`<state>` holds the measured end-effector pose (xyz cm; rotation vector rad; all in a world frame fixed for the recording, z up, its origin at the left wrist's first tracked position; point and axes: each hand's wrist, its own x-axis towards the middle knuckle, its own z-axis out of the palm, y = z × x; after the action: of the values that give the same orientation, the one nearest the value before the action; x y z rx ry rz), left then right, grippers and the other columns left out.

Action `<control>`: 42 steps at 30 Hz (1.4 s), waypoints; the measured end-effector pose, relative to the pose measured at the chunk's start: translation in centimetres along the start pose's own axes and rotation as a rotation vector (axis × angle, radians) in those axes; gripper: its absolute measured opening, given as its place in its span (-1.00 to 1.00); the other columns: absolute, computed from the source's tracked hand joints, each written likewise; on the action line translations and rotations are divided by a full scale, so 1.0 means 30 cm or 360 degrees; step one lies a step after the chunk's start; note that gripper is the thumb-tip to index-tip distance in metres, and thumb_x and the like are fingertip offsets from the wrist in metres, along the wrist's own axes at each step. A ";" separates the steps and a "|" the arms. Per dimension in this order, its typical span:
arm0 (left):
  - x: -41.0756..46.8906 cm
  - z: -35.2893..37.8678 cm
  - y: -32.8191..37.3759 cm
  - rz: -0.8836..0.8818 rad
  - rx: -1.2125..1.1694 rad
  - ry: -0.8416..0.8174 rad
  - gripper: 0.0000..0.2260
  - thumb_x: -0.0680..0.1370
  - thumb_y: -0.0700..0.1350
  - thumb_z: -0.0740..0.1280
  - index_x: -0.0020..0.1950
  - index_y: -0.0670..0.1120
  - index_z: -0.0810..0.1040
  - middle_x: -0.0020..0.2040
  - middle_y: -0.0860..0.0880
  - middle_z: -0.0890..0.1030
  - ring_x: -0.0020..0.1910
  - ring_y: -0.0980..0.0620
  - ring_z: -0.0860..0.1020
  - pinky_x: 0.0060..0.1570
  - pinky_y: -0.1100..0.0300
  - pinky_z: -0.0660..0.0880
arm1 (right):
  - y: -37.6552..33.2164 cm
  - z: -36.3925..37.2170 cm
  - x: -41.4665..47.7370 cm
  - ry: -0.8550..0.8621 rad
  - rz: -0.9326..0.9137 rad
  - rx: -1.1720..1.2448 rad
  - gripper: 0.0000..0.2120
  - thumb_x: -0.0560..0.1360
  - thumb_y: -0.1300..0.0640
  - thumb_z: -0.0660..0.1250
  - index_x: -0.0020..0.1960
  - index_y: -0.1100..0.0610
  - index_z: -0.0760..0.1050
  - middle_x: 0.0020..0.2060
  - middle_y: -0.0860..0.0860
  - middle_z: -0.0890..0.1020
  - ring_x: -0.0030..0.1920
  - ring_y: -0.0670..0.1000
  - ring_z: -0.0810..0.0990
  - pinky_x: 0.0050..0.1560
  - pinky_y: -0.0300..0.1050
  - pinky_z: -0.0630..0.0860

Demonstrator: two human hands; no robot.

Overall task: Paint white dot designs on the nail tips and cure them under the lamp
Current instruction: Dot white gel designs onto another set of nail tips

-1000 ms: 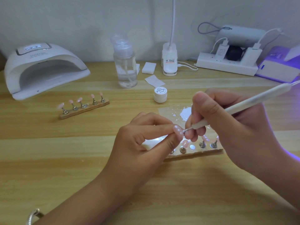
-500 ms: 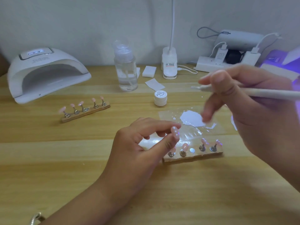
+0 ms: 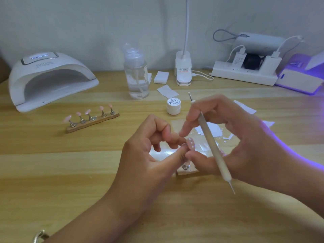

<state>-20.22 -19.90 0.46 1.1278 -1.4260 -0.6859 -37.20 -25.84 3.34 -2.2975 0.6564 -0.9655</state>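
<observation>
A wooden surface (image 3: 70,181) carries a white domed curing lamp (image 3: 52,79) at far left, its opening facing the person. The left hand (image 3: 149,155) pinches a pink nail tip (image 3: 190,143) between thumb and forefinger at mid-surface, above a mostly hidden holder (image 3: 187,171). The right hand (image 3: 245,137) curls round a white dotting tool (image 3: 213,146), with its ball end pointing up. A clear pump bottle (image 3: 136,76) is partly filled with clear liquid. A wooden strip (image 3: 93,120) holds five plain pink tips. A small white jar (image 3: 173,106) is lidded, so its contents are unseen. The held tip bears a row of white dots.
</observation>
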 end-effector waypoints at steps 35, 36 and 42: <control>0.003 0.008 -0.051 0.0017 0.0603 -0.0484 -0.91 0.40 0.07 0.43 -0.13 0.12 0.63 0.12 0.26 0.56 0.28 0.19 0.44 0.30 -0.03 0.34 | 0.088 -0.109 -0.032 -0.0512 0.0259 0.0020 -0.64 0.36 0.12 0.57 0.04 -0.06 0.47 -0.13 -0.07 0.68 0.01 0.01 0.64 0.18 -0.29 0.40; 0.003 0.008 -0.051 0.0016 0.0606 -0.0486 -0.90 0.41 0.07 0.43 -0.12 0.11 0.63 0.12 0.25 0.56 0.28 0.18 0.44 0.30 -0.03 0.34 | 0.089 -0.112 -0.031 -0.0515 0.0259 0.0015 -0.63 0.35 0.11 0.59 0.04 -0.06 0.48 -0.12 -0.08 0.67 0.02 0.00 0.64 0.18 -0.29 0.41; 0.008 0.017 -0.052 0.0052 0.0598 -0.0490 -0.91 0.44 0.07 0.42 -0.09 0.13 0.65 0.07 0.21 0.59 0.25 0.20 0.45 0.27 -0.05 0.36 | 0.092 -0.126 -0.022 -0.0251 0.0275 -0.0064 -0.79 0.59 -0.08 0.26 0.05 0.03 0.56 -0.06 -0.11 0.67 0.04 -0.07 0.60 0.02 -0.26 0.49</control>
<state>-20.29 -20.79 -0.92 1.3229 -1.8879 -0.6001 -41.05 -28.56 3.44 -2.2799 0.7976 -0.6896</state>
